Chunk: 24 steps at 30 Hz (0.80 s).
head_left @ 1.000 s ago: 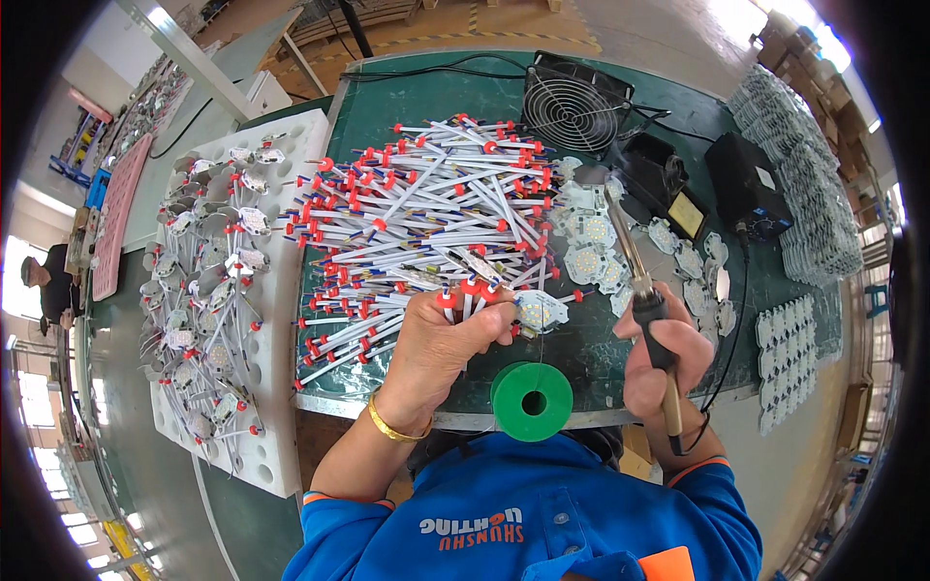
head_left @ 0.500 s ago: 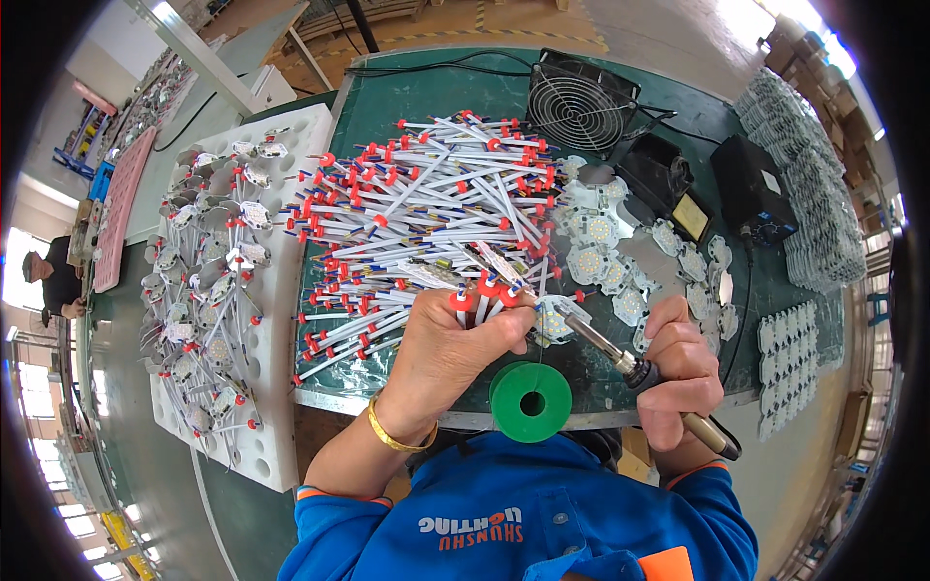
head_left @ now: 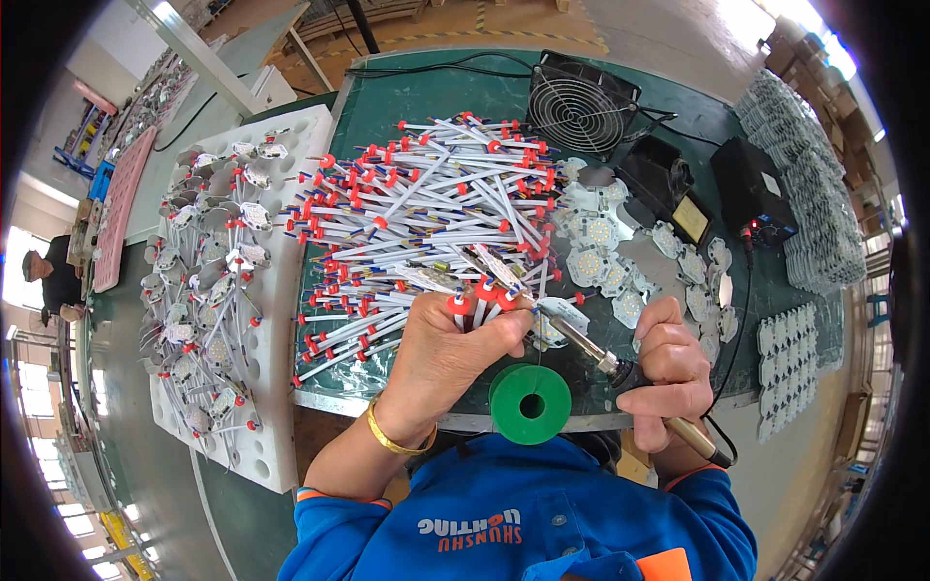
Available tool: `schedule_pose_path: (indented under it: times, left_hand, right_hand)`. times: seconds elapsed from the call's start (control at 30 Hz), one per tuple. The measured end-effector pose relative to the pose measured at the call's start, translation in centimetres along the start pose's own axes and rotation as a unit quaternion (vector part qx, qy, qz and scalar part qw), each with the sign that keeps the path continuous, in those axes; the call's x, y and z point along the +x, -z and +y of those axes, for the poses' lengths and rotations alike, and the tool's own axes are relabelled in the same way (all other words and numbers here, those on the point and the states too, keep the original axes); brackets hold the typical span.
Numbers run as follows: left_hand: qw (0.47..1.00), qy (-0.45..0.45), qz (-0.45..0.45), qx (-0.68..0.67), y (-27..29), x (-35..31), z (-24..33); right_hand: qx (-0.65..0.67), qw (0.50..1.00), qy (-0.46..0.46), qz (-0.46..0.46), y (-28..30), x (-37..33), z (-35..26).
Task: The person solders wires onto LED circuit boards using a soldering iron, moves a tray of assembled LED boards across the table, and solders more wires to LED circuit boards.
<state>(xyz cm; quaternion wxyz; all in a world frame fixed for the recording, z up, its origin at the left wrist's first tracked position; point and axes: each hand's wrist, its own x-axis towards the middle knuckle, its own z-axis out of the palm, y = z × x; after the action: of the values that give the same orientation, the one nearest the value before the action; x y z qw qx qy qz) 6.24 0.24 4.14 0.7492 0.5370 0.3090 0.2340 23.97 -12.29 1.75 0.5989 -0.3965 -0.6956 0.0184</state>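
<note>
My left hand is closed round several short white cables with red grommets, small circuit boards at their upper ends. My right hand grips a soldering iron, its tip pointing up and left, close to the left fingertips. Whether the tip touches anything is too small to tell. A pale board shows beside the tip, tilted. Below the fingers hangs a green solder spool, a thin strand running up from it toward my left hand.
A large heap of white cables covers the bench's middle. LED boards lie to its right. Behind them are a fan, an iron stand and a black power box. A white foam tray with wired boards stands left.
My right hand and the soldering iron have shifted slightly left, toward my left hand. The board near the tip now looks tilted. A red light now shows on the power box.
</note>
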Motion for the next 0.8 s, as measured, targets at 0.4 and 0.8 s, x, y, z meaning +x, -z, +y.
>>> schedule_pose_path:
  times: [0.4, 0.8]
  left_hand:
    - [1.0, 0.024, 0.015, -0.004, 0.2, 0.6, -0.7]
    - [0.993, 0.091, -0.027, -0.071, -0.9, 2.2, -2.4]
  right_hand:
    - [-0.009, 1.0, 0.009, -0.008, -0.3, 0.2, 0.6]
    - [-0.166, 0.98, -0.104, 0.039, -1.8, -0.1, 1.4]
